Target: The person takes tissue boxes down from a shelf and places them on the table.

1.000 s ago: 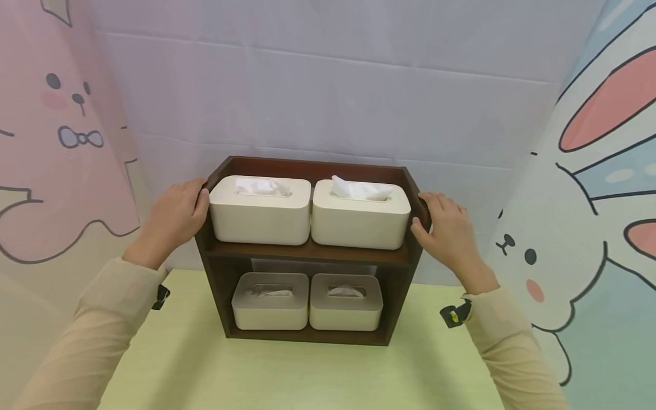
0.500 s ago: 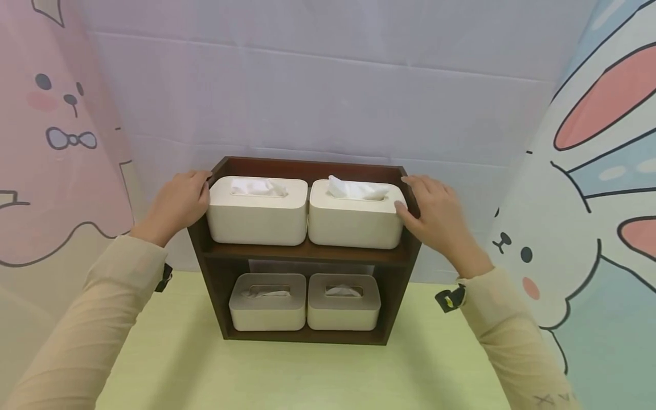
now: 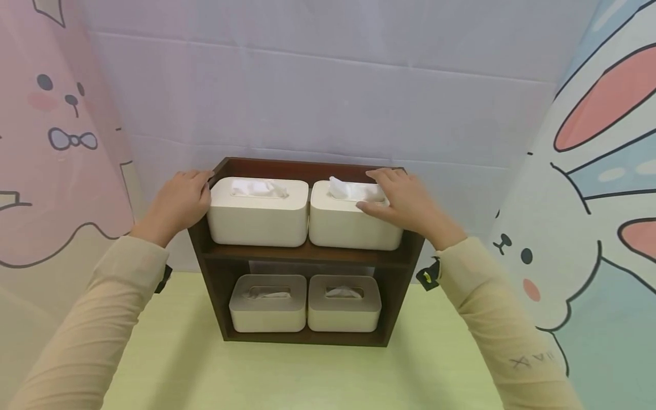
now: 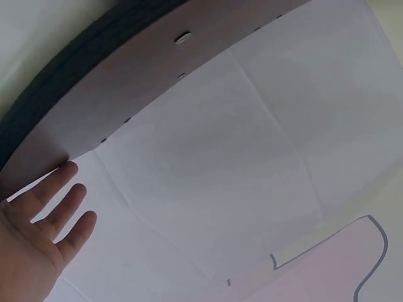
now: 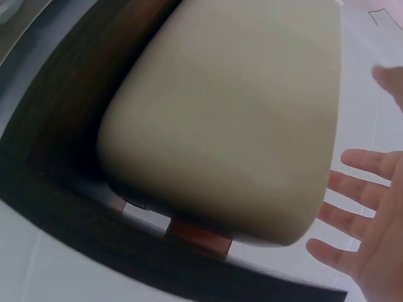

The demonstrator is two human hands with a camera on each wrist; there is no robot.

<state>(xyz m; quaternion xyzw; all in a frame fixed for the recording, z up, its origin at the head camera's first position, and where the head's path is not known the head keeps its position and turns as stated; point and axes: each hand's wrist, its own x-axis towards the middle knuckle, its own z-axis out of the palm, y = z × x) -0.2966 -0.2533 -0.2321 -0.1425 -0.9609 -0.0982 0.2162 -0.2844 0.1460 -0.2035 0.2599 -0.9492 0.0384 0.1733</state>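
A dark brown two-tier shelf (image 3: 307, 254) stands against the back cloth. Its upper tier bears a left tissue box (image 3: 258, 225) and a right tissue box (image 3: 353, 232), both white with tissue sticking up. My left hand (image 3: 176, 202) holds the shelf's left side panel near its top. In the left wrist view several fingers lie along the panel's outside; the thumb is hidden there. My right hand (image 3: 410, 202) is over the right end of the upper right box, fingers spread and holding nothing. Whether it touches the lid, I cannot tell.
Two more tissue boxes, a left one (image 3: 269, 319) and a right one (image 3: 344, 319), sit side by side on the lower tier. The shelf stands on a pale yellow-green table (image 3: 307, 376). Rabbit-printed cloths (image 3: 543, 245) hang at both sides.
My right hand has let go of the shelf's right side panel and moved left over the upper right tissue box. The left hand stays on the left panel.
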